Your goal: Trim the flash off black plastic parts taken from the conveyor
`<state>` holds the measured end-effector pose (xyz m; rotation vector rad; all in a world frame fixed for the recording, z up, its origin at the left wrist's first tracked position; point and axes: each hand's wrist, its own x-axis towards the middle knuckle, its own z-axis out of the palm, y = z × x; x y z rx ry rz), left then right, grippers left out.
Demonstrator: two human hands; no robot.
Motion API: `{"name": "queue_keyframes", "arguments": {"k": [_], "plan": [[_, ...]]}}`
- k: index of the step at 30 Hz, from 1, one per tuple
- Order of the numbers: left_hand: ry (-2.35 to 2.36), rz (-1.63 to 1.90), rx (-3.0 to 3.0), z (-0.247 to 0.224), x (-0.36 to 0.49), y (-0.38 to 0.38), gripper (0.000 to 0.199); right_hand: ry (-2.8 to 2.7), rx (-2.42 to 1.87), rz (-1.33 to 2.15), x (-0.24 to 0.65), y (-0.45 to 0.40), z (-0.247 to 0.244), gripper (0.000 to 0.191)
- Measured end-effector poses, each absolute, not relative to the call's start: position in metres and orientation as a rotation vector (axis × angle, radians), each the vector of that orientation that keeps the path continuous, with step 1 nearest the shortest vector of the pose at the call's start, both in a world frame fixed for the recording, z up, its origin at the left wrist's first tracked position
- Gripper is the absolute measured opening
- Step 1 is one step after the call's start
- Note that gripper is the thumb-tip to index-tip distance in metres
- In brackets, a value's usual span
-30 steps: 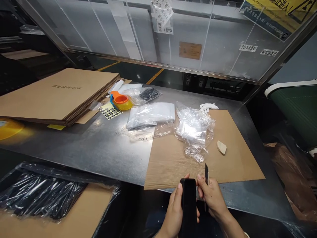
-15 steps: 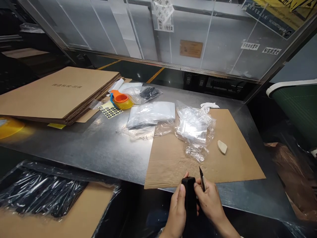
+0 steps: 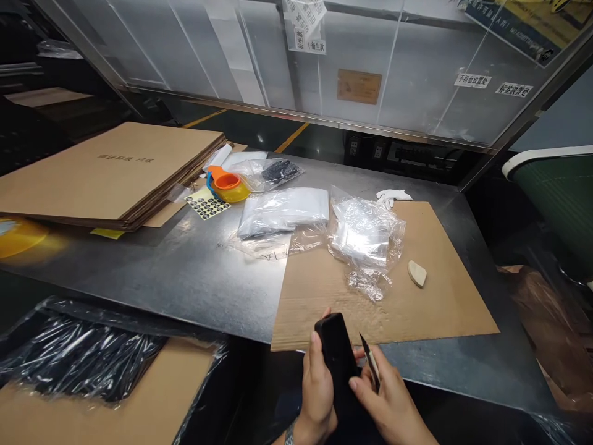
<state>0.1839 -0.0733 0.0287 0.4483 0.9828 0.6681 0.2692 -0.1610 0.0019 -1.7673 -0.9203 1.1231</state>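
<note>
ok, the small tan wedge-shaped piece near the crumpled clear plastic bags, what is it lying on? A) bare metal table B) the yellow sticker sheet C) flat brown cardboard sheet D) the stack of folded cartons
C: the small tan wedge-shaped piece rests on the flat brown cardboard sheet, right of the crumpled clear plastic bags.

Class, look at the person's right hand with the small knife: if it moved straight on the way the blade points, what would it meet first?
The right hand aims its knife up and left, so it would probably first meet the black case in the left hand; depth is unclear.

Packing station: steel bench point(image 3: 194, 278), flattened cartons point(image 3: 111, 173).
</note>
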Motion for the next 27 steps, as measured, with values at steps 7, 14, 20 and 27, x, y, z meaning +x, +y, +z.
{"name": "queue_keyframes", "arguments": {"k": [7, 14, 20, 27], "plan": [[0.966, 0.603, 0.417, 0.029, 0.186, -0.074, 0.068, -0.866, -1.818, 1.11, 0.264, -0.17, 0.001, 0.025], [1.069, 0.726, 0.632, 0.025, 0.181, -0.076, 0.043, -0.925, -2.044, 0.796, 0.268, -0.15, 0.003, 0.045], [1.05, 0.512, 0.431, 0.037, 0.181, -0.072, 0.066, -0.823, -2.064, 0.783, 0.297, -0.149, -0.002, 0.05], [1.05, 0.391, 0.271, 0.028, 0.185, -0.066, 0.053, -0.899, -2.335, 0.552, 0.343, -0.159, -0.021, 0.033]]}}
